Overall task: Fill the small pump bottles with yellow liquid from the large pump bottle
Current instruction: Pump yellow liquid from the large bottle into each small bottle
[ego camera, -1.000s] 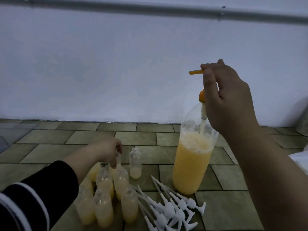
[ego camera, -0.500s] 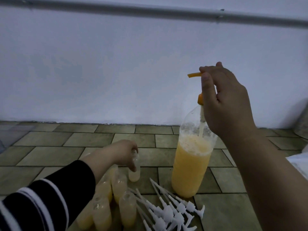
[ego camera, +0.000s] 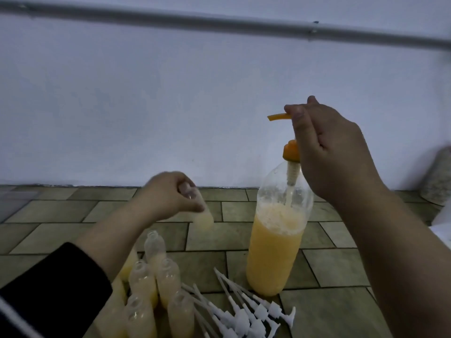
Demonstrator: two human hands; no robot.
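Observation:
The large clear pump bottle (ego camera: 275,245), over half full of yellow liquid, stands on the tiled floor at centre right. Its orange pump head (ego camera: 279,116) is raised, and my right hand (ego camera: 327,152) grips it from the right, the spout pointing left. My left hand (ego camera: 170,193) grips a small clear bottle (ego camera: 203,219) by its neck, lifted off the floor and tilted, left of the big bottle and below the spout. Only its bottom holds yellow liquid. Several small open bottles (ego camera: 158,286) with yellow liquid stand clustered at lower left.
Several white pump tops (ego camera: 246,315) with long tubes lie in a pile on the floor in front of the large bottle. A white wall (ego camera: 170,106) with a grey pipe (ego camera: 219,20) runs close behind. A speckled object (ego camera: 439,176) sits at the far right.
My left hand left the cluster, took hold of the nearly empty small bottle behind it and lifted it up and rightward. My right hand stayed on the pump head.

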